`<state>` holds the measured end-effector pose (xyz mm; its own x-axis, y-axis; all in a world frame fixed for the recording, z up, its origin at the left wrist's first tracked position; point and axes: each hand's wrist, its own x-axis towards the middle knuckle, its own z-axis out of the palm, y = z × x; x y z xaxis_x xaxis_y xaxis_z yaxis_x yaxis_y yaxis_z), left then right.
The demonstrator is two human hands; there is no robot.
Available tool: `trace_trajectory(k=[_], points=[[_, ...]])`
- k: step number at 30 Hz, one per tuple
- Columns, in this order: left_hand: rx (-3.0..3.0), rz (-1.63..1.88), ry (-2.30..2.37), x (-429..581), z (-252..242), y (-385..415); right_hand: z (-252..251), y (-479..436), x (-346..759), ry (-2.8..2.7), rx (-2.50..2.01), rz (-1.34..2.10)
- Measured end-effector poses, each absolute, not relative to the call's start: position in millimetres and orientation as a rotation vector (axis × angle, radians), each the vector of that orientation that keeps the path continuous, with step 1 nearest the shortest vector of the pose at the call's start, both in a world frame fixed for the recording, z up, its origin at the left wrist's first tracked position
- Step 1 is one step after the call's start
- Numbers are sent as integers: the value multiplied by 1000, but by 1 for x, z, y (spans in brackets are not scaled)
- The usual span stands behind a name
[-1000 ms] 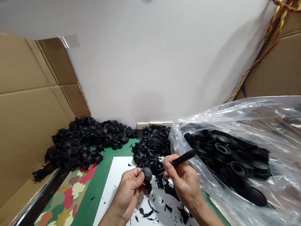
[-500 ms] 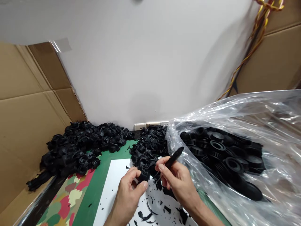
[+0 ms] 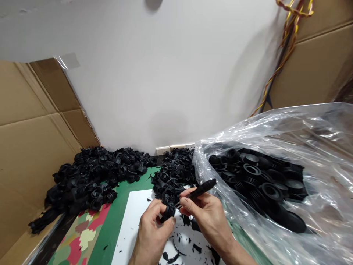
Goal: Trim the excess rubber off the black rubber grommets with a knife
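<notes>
My left hand (image 3: pixel 153 230) pinches a small black ribbed rubber part (image 3: pixel 168 212) between thumb and fingers, just above a white sheet (image 3: pixel 129 224). My right hand (image 3: pixel 205 217) grips a slim black-handled tool (image 3: pixel 202 189) like a pen, its tip pointing left at the rubber part. The two hands are almost touching over the sheet, which is strewn with black rubber trimmings (image 3: pixel 176 252).
A heap of black ribbed rubber parts (image 3: pixel 91 178) lies at the back left, a smaller heap (image 3: pixel 173 173) at the middle. An open clear plastic bag (image 3: pixel 278 191) holds several more on the right. Cardboard walls stand left (image 3: pixel 30 147) and right. A green mat (image 3: pixel 110 228) lies under the sheet.
The part in my left hand has been turned from its rounded end to its ribbed side. My right hand with the tool has come closer to it. The view has drifted upward.
</notes>
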<state>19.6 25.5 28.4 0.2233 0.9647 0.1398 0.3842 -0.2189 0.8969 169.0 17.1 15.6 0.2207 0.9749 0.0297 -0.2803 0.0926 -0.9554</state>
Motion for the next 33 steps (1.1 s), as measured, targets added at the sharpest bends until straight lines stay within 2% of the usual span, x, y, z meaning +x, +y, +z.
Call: trace_trajectory(k=[6, 13, 20, 26, 33], points=[[1764, 958, 1292, 18, 22, 27, 20, 16, 173, -1034, -1171, 950], [1942, 919, 1292, 18, 24, 23, 15, 13, 154, -1342, -1454, 914], [1979, 822, 1239, 18, 33, 21, 6, 21, 150, -1101, -1236, 1099], [1966, 891, 1241, 17, 31, 26, 5, 24, 141, -1039, -1270, 1030], [1843, 903, 1007, 11, 40, 15, 14, 30, 141, -1043, -1353, 807]])
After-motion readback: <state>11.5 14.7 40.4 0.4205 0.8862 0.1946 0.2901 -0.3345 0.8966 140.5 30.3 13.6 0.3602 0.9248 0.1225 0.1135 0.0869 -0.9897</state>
